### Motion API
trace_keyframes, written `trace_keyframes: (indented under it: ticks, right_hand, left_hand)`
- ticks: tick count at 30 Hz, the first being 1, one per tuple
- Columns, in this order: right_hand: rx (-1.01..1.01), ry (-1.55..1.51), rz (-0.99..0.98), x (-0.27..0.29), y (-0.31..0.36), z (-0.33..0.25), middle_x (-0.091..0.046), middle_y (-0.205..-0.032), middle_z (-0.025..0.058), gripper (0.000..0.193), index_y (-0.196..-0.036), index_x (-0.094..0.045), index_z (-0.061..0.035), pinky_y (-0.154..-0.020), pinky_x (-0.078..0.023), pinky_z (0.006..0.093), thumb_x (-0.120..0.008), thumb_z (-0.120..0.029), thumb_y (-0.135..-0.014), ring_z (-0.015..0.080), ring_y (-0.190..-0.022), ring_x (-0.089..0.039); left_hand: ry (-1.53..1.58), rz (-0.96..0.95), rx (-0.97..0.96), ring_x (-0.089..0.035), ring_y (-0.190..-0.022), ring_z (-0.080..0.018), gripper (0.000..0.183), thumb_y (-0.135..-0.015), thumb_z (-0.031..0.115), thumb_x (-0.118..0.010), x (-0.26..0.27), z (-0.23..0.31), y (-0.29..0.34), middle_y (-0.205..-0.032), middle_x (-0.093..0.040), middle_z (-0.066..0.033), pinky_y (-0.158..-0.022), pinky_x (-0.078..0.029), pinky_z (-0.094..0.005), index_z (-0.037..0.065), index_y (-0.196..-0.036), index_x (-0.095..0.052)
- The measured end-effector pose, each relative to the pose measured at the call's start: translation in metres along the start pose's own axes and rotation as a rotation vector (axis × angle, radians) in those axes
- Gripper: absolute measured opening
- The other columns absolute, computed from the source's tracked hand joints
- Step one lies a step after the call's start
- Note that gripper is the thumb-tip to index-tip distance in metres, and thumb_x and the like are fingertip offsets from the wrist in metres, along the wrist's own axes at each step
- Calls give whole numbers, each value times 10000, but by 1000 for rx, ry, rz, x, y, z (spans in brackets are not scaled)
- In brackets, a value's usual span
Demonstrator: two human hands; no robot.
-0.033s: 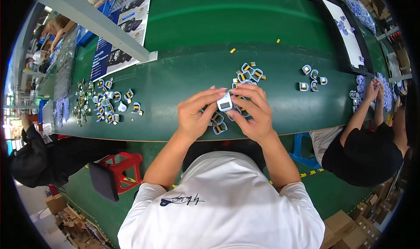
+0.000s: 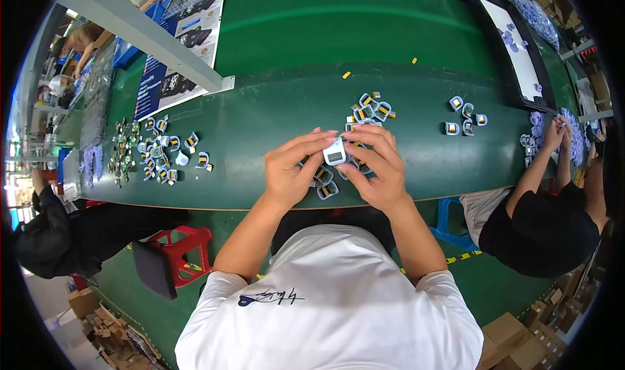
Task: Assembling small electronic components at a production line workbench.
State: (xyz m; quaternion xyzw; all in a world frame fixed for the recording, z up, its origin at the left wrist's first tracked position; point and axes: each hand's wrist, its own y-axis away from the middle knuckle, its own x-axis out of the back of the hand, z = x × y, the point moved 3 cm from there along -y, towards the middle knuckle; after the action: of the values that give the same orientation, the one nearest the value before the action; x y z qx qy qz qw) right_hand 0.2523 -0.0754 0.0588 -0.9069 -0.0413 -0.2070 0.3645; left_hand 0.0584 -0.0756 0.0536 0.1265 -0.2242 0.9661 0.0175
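A small white rectangular device with a grey screen [image 2: 334, 152] is pinched between the fingertips of both hands, just above the green table [image 2: 260, 109]. My left hand [image 2: 293, 171] grips its left side and my right hand [image 2: 381, 168] curls over its right side. Under and between my hands lie several small white and yellow parts [image 2: 323, 182]. Just beyond my fingers is a loose cluster of similar parts [image 2: 371, 106].
A larger spread of the same parts [image 2: 159, 150] lies at the left, a small group [image 2: 465, 117] at the right. A co-worker in black [image 2: 540, 220] works at the right edge, another person [image 2: 52, 233] sits at the left. A red stool [image 2: 172, 256] stands below the table's edge.
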Motion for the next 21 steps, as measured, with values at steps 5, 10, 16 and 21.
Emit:
trace_keyframes:
  ticks: [5, 10, 16, 21]
  right_hand:
    - [7, 11, 16, -1, 1, 0, -726, -1200, 90, 334, -1059, -772, -49, -1018, -493, 472, -890, -114, -754, 335, -1187, -660]
    - [-2, -4, 20, -1, 2, 1, -725, -1211, 92, 326, -1053, -769, -47, -1023, -489, 473, -890, -113, -757, 334, -1194, -658]
    - [-25, 19, -38, 2, 0, 0, -723, -1241, 116, 279, -1051, -765, -34, -1068, -469, 490, -846, -55, -785, 340, -1217, -651]
    - [-27, 120, -53, 6, 2, 7, -719, -1248, 85, 206, -1022, -767, -63, -1103, -431, 521, -797, -44, -820, 314, -1227, -648]
  left_hand:
    - [47, -11, 10, -758, -1104, -299, 216, -901, -108, -706, 0, -1, 0, -1133, -786, -184, -1071, -556, -464, -18, -1081, -784]
    - [20, -11, -4, -759, -1089, -285, 225, -888, -91, -722, -1, 0, -1, -1132, -787, -172, -1040, -569, -432, -9, -1088, -786]
    - [-64, -71, 62, -762, -1017, -255, 231, -905, -60, -725, -1, -2, 3, -1084, -790, -150, -919, -593, -364, 5, -1117, -788]
    - [213, -69, 382, -753, -946, -192, 212, -959, -22, -714, -8, -10, 10, -1043, -782, -131, -846, -596, -313, -36, -1167, -750]
